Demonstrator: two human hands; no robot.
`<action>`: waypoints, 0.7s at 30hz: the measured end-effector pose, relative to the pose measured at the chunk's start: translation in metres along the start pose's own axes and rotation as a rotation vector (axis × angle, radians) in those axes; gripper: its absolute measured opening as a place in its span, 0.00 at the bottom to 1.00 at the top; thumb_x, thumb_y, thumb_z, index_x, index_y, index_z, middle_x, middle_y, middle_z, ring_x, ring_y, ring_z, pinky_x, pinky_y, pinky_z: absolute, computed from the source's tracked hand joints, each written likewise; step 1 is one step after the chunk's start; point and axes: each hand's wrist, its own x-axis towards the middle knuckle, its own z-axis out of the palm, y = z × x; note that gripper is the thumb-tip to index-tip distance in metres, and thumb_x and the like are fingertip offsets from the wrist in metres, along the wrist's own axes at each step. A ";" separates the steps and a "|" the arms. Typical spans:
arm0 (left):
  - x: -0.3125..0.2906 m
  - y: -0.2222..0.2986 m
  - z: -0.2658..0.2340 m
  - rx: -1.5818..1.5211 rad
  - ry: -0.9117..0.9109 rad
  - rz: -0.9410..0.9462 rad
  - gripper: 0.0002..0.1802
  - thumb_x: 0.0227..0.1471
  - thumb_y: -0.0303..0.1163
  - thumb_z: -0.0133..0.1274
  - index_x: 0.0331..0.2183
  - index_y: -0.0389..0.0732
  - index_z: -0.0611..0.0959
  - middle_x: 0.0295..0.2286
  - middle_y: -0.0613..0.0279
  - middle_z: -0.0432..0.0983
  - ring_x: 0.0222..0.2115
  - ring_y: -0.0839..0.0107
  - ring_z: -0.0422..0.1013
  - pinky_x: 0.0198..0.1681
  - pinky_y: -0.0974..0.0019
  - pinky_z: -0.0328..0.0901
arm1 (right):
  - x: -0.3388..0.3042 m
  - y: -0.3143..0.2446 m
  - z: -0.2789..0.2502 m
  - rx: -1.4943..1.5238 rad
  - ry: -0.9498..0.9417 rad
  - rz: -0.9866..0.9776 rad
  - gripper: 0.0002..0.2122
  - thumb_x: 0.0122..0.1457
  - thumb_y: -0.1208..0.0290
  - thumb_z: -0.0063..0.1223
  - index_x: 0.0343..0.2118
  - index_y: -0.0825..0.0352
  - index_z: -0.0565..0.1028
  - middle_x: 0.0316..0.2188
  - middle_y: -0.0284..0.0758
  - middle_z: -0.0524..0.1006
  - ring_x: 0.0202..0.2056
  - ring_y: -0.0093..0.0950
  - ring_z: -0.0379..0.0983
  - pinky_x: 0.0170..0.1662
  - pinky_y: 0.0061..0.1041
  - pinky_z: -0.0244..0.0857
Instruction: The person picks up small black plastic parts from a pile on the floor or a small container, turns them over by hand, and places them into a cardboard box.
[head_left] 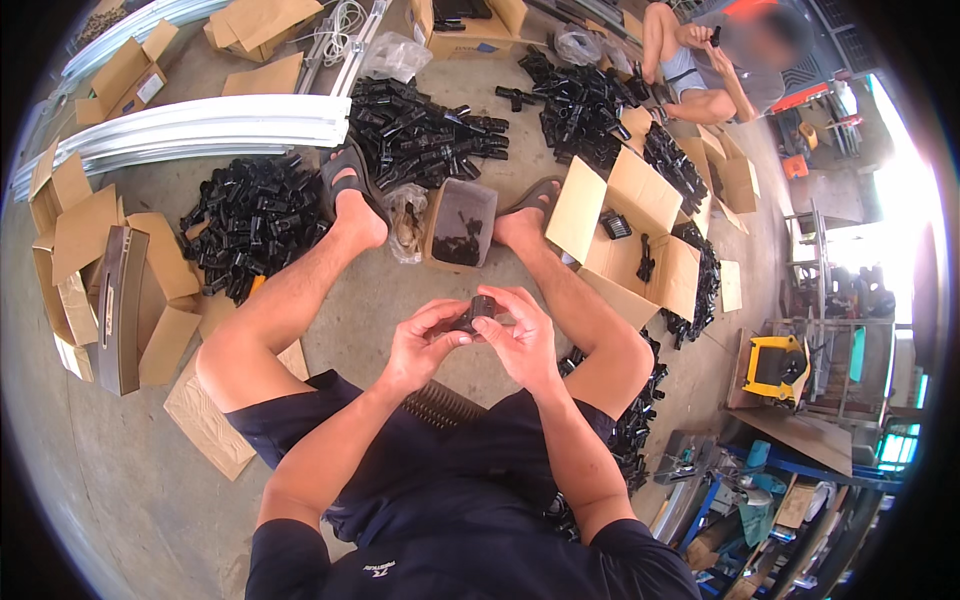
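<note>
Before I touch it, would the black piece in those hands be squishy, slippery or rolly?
Probably stiff: the black piece has a crisp, tube-like outline between the left hand and right hand. Maybe a little slippery, as its surface looks smooth. It might roll on its rounded side, though fingers hide part of it.

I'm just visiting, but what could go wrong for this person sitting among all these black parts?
The black part sits in the fingers of the left hand and right hand, so it might slip and drop.
The small open box stands between the feet; a careless kick could spill the small dark pieces inside.
The left foot, in an open sandal, is close to the ends of the silvery metal strips, so toes could get scraped.
</note>
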 end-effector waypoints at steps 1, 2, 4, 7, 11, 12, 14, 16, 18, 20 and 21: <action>-0.001 0.000 0.000 0.003 0.006 -0.006 0.24 0.54 0.13 0.60 0.54 0.32 0.79 0.49 0.58 0.73 0.49 0.70 0.74 0.53 0.66 0.72 | 0.000 0.001 0.001 -0.014 0.010 -0.002 0.19 0.59 0.82 0.63 0.53 0.71 0.77 0.44 0.37 0.74 0.44 0.22 0.74 0.38 0.18 0.79; -0.002 0.000 0.001 0.005 0.012 -0.012 0.24 0.54 0.14 0.60 0.53 0.32 0.79 0.49 0.58 0.73 0.49 0.70 0.74 0.52 0.66 0.72 | -0.001 0.002 0.002 -0.028 0.019 -0.004 0.18 0.59 0.82 0.63 0.53 0.71 0.77 0.44 0.37 0.74 0.44 0.22 0.74 0.38 0.18 0.79; -0.002 0.003 0.004 0.013 0.027 -0.044 0.24 0.54 0.14 0.60 0.53 0.32 0.80 0.48 0.59 0.74 0.48 0.70 0.74 0.52 0.67 0.72 | -0.001 0.004 0.001 -0.059 0.034 -0.001 0.18 0.59 0.81 0.63 0.53 0.72 0.77 0.43 0.37 0.75 0.44 0.22 0.74 0.38 0.19 0.79; -0.004 0.004 0.006 0.009 0.063 -0.119 0.24 0.54 0.14 0.60 0.53 0.31 0.80 0.48 0.59 0.75 0.47 0.71 0.75 0.51 0.68 0.72 | 0.000 0.008 -0.001 -0.083 0.037 0.020 0.17 0.59 0.80 0.63 0.52 0.72 0.78 0.43 0.36 0.75 0.44 0.22 0.75 0.38 0.21 0.81; -0.007 -0.007 0.004 -0.013 0.106 -0.222 0.23 0.56 0.16 0.59 0.54 0.31 0.79 0.46 0.59 0.78 0.46 0.72 0.75 0.50 0.68 0.72 | 0.002 0.020 0.000 -0.058 0.034 0.108 0.16 0.60 0.76 0.63 0.51 0.73 0.78 0.41 0.35 0.75 0.42 0.23 0.76 0.38 0.26 0.82; -0.007 -0.007 0.004 -0.008 0.114 -0.251 0.23 0.56 0.17 0.59 0.54 0.30 0.79 0.46 0.59 0.79 0.45 0.73 0.76 0.50 0.68 0.72 | 0.002 0.025 0.001 -0.052 0.036 0.144 0.15 0.61 0.75 0.63 0.50 0.73 0.78 0.40 0.35 0.76 0.42 0.24 0.77 0.38 0.27 0.83; -0.004 -0.006 0.004 0.046 0.124 -0.326 0.23 0.57 0.19 0.59 0.55 0.31 0.79 0.45 0.59 0.80 0.45 0.73 0.76 0.51 0.68 0.71 | 0.004 0.039 0.000 0.106 0.084 0.270 0.15 0.63 0.74 0.61 0.49 0.75 0.77 0.40 0.36 0.77 0.41 0.27 0.78 0.39 0.30 0.82; 0.001 -0.004 0.000 0.072 0.130 -0.393 0.23 0.58 0.21 0.59 0.55 0.31 0.79 0.45 0.59 0.81 0.45 0.74 0.76 0.52 0.69 0.70 | 0.009 0.048 0.002 0.223 0.119 0.344 0.14 0.64 0.72 0.60 0.48 0.76 0.76 0.40 0.38 0.79 0.39 0.28 0.79 0.38 0.33 0.83; 0.008 -0.004 -0.004 0.064 0.125 -0.452 0.23 0.58 0.22 0.60 0.55 0.32 0.79 0.46 0.58 0.81 0.45 0.75 0.75 0.52 0.69 0.70 | 0.011 0.052 0.003 0.214 0.110 0.372 0.15 0.64 0.71 0.61 0.49 0.76 0.76 0.41 0.39 0.79 0.40 0.28 0.79 0.38 0.33 0.82; 0.015 -0.003 -0.011 -0.003 0.126 -0.510 0.23 0.58 0.22 0.60 0.55 0.32 0.79 0.46 0.58 0.81 0.45 0.75 0.75 0.53 0.69 0.70 | 0.016 0.054 0.004 0.217 0.110 0.403 0.16 0.64 0.70 0.61 0.50 0.76 0.76 0.42 0.39 0.79 0.40 0.28 0.79 0.38 0.32 0.82; 0.016 -0.004 -0.014 -0.035 0.129 -0.538 0.23 0.57 0.21 0.60 0.55 0.31 0.79 0.47 0.58 0.81 0.45 0.75 0.75 0.53 0.70 0.69 | 0.019 0.056 0.004 0.227 0.111 0.420 0.16 0.64 0.70 0.61 0.50 0.76 0.76 0.42 0.39 0.79 0.40 0.28 0.79 0.38 0.32 0.82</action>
